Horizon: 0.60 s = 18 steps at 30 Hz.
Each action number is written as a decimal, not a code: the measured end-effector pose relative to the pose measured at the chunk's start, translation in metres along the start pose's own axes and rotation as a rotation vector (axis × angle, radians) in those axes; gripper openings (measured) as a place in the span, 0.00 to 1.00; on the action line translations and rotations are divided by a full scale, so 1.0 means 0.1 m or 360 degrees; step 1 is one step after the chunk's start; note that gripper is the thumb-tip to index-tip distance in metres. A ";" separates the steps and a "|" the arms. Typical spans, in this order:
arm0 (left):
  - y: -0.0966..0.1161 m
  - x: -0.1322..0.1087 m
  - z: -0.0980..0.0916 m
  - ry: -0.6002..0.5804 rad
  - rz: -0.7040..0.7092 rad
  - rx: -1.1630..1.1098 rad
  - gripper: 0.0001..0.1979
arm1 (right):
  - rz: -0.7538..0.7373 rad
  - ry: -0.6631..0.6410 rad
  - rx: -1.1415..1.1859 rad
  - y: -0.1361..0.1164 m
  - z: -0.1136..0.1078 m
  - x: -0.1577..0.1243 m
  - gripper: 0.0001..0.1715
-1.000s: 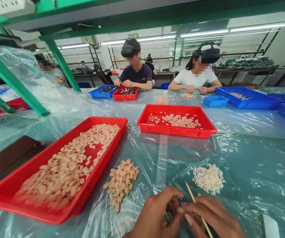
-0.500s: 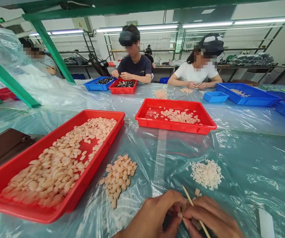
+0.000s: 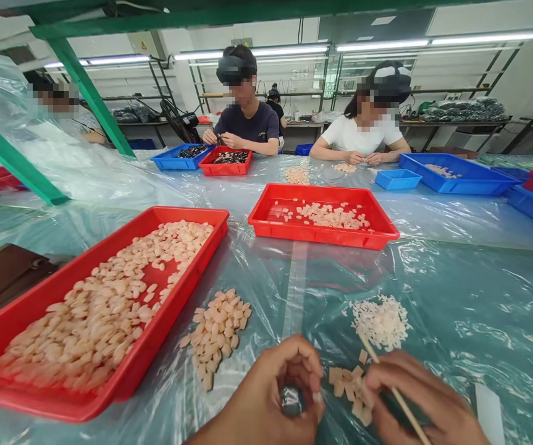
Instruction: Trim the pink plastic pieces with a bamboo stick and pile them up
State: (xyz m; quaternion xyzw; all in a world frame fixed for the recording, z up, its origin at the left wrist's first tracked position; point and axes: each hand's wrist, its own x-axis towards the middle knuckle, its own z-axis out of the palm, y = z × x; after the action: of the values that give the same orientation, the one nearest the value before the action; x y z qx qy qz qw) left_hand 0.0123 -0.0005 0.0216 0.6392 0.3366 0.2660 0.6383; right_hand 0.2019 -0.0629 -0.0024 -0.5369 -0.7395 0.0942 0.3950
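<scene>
Left hand (image 3: pixel 270 395) sits at the near edge, curled tight round a small dark shiny piece (image 3: pixel 291 400) pinched between thumb and fingers. Right hand (image 3: pixel 417 402) is just to the right of it, closed on a thin wooden stick (image 3: pixel 389 386) that runs from the far-left tip down to the near-right, where it gets cut off by the frame edge.

Going big to small: the desk (image 3: pixel 479 296) is covered in clear plastic sheet. A long red tray (image 3: pixel 25 321) of pale peach pieces runs along the left, angled from near-left to far-right. A second red tray (image 3: pixel 381 238) sits farther off, centre, thinly filled. Then a loose heap of peach pieces (image 3: pixel 215 330) lies just right of the long tray, a white pile of tiny bits (image 3: pixel 380 318) lies beyond the right hand, and a little cluster of peach pieces (image 3: pixel 349 386) sits right between the two hands.

The bit that matters: that small cluster is nearer the right hand, almost touching the knuckles, and the stick's far tip points over it toward the white pile. The left hand is just beside it on the other side.

Hard to tell: what the dark piece actually is, since the fingers hide most of it, and whether a peach piece is already on it. Both wrists are cut off. Other people work at blue and red trays on the far side.
</scene>
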 end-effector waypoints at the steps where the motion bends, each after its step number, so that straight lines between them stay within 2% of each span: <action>1: 0.01 0.00 -0.01 -0.0026 -0.0048 -0.0054 0.12 | 0.0011 0.0074 -0.0091 0.05 -0.04 0.01 0.09; 5: 0.00 0.01 -0.05 -0.0188 -0.0212 -0.0255 0.12 | 0.0046 0.0283 -0.0547 0.28 -0.15 0.05 0.03; 7: -0.01 0.02 -0.05 -0.0201 -0.0242 -0.0243 0.12 | 0.0108 0.0299 -0.0731 0.36 -0.16 0.05 0.07; 9: -0.01 0.03 -0.04 -0.0132 -0.0219 -0.0034 0.09 | 0.0176 0.0284 -0.0801 0.38 -0.16 0.03 0.11; 11: -0.02 0.02 -0.02 -0.0099 -0.0194 0.0296 0.06 | 0.0220 0.0267 -0.0694 0.34 -0.16 0.01 0.15; 15: -0.10 -0.01 0.00 -0.0314 -0.0087 0.0723 0.12 | 0.0247 0.0215 -0.0174 0.12 -0.12 -0.02 0.19; 18: -0.17 -0.02 0.00 -0.0381 0.0083 0.0909 0.16 | 0.0215 0.0262 0.0283 -0.06 -0.05 -0.05 0.11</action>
State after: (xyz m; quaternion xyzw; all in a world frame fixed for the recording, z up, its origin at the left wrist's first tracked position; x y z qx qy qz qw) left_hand 0.0099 -0.0027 0.0046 0.8279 0.3037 0.0998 0.4609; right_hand 0.2010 -0.0710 0.0021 -0.5543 -0.6555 0.1413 0.4931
